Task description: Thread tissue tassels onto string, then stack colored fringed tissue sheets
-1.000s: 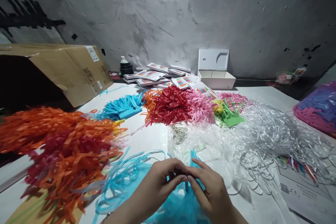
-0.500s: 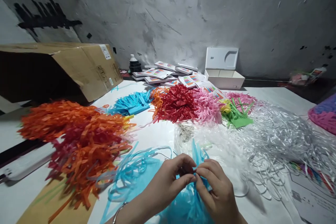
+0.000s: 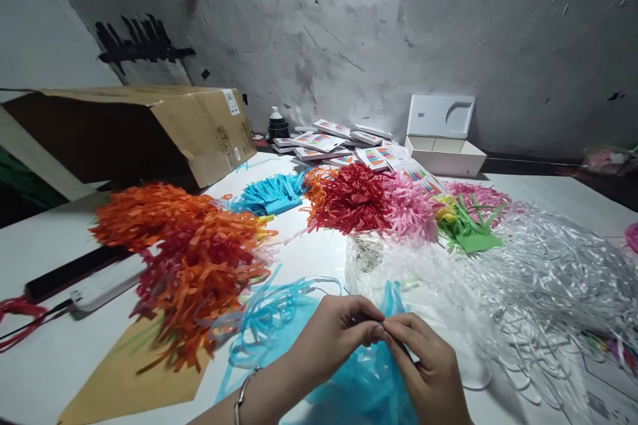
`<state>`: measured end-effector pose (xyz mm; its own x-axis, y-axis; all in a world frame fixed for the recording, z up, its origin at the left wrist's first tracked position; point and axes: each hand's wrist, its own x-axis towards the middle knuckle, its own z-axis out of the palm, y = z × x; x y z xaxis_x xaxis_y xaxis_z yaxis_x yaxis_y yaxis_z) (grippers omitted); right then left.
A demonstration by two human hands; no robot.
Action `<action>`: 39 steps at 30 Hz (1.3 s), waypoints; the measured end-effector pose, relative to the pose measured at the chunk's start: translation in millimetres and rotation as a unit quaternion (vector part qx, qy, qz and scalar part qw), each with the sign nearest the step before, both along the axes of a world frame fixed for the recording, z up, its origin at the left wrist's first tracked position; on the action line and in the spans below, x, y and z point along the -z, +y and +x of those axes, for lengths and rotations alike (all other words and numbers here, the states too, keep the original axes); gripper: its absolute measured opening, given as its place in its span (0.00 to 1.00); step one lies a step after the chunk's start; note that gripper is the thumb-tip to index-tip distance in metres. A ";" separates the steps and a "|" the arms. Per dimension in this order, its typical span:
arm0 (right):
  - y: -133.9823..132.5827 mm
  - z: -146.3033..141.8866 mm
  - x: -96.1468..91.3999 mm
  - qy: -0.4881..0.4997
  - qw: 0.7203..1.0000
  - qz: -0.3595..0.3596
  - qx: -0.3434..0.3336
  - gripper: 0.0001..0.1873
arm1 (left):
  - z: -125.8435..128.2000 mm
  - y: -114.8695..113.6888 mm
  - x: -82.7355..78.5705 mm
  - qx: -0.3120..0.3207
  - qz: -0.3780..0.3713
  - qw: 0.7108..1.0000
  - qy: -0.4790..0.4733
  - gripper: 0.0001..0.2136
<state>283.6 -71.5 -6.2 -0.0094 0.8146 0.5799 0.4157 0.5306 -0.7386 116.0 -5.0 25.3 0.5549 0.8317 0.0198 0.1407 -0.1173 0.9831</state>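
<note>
Over a bunch of light blue tissue paper (image 3: 363,382), my left hand (image 3: 341,329) and my right hand (image 3: 428,358) meet fingertip to fingertip. Both hands are closed in a pinch on the blue tissue paper, and the exact spot they grip is mostly covered by the fingers. Blue paper tips stick up just behind the fingertips. To the left of my hands lie loose, curling blue paper strips (image 3: 266,315) on a flat blue sheet. A bracelet circles my left wrist.
Orange and dark red tissue fringes (image 3: 194,265) lie left. Blue, red (image 3: 356,199), pink and green fringes line the middle. A silver tinsel heap (image 3: 558,265) and clear plastic (image 3: 423,279) spread right. Behind stand a cardboard box (image 3: 209,133), flat printed packs (image 3: 319,141) and a white box (image 3: 443,154).
The view has turned a little to the left, so everything sits further right. My fingertips have drawn closer together, still pinching the blue tissue paper.
</note>
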 end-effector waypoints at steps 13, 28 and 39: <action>-3.5 28.9 -27.6 -0.043 0.978 -0.160 -0.130 0.17 | -9.7 26.3 -51.9 0.078 0.260 0.952 0.144 0.07; 33.8 125.3 18.1 -0.202 0.886 -0.412 0.060 0.13 | 120.0 118.8 41.6 0.223 0.375 0.830 0.347 0.12; 29.7 123.7 14.8 -0.249 0.877 -0.405 0.066 0.14 | 148.0 121.6 45.6 0.307 0.413 0.788 0.338 0.09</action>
